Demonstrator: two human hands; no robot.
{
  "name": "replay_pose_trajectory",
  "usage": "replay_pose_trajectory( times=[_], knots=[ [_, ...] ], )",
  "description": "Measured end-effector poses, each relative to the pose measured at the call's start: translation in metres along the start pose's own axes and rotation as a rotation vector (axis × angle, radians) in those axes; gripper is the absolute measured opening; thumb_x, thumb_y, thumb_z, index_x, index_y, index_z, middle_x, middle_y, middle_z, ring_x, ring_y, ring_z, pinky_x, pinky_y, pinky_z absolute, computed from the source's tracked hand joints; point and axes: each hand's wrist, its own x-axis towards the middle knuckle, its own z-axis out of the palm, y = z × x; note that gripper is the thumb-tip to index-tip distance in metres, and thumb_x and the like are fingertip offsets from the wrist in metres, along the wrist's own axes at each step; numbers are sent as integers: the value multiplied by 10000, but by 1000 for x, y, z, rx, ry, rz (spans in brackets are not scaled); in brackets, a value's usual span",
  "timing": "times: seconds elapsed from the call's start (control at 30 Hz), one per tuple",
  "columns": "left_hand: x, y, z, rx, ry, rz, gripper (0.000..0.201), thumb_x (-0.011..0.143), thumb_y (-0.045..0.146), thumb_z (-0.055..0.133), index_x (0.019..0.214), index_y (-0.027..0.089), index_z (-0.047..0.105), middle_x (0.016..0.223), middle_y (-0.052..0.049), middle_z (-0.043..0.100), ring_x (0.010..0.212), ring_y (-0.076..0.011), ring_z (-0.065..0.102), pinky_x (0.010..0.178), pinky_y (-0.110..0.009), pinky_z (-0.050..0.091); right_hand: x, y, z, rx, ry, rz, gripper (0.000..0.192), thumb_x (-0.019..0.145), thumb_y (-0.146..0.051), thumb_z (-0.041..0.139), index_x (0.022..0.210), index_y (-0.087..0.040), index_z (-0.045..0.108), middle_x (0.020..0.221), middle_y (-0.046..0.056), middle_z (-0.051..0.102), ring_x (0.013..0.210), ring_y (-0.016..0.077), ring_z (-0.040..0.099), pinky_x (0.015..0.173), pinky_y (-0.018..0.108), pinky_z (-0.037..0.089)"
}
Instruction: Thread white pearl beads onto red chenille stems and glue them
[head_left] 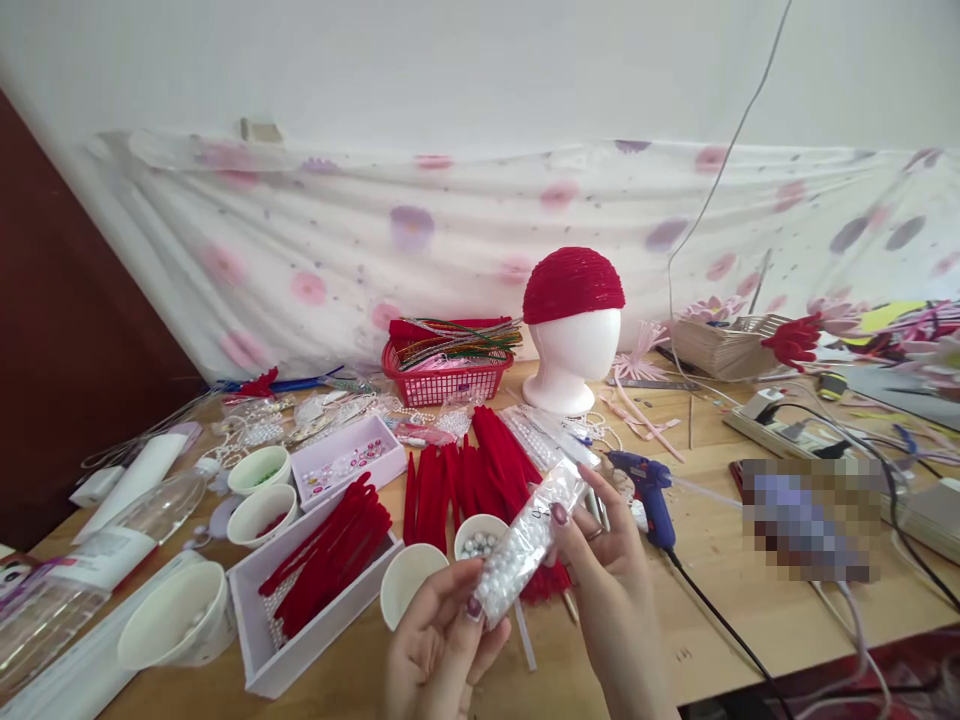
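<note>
A clear plastic bag of white pearl beads (521, 550) is held up between my two hands, slanting up to the right. My left hand (450, 635) pinches its lower end between thumb and fingers. The upper end is gripped by my right hand (604, 570), thumb across the front. Just behind the bag are a paper cup of pearly beads (480, 535) and a white paper cup (412, 580). Red pipe cleaners (472, 470) lie in bundles beyond them, partly hidden by the bag.
A white foam head (574, 360) wears a red cap (574, 285). Left of it stands a red basket (450, 383). A blue glue gun (649, 490) with its cable lies to the right, near a power strip (787, 435). A white box (300, 650) and a plastic bottle (105, 560) are left.
</note>
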Motion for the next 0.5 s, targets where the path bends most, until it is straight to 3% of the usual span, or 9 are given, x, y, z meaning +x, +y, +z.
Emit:
replay_pose_trajectory(
  times=[0.1,0.23,0.5],
  knots=[
    [-5,4,5,81,22,87,416,626,475,869,916,191,777,958,-76,792,802,-196,759,691,-205,621,1,1,1,-20,-5,31,630,739,-383,848,1246,-206,518,703,-20,683,518,114,586,515,216,484],
    [-8,11,10,269,52,183,427,671,538,811,886,171,785,843,-76,794,754,-243,760,660,-298,656,3,5,0,-25,30,48,635,685,-372,888,1156,-190,502,724,-7,713,485,123,614,491,228,514],
    [-13,30,25,264,-80,120,431,701,501,792,949,149,796,838,-90,798,759,-244,767,667,-288,653,10,8,-1,162,81,195,507,607,-374,929,945,-189,599,674,-31,691,508,108,628,466,173,534]
  ],
)
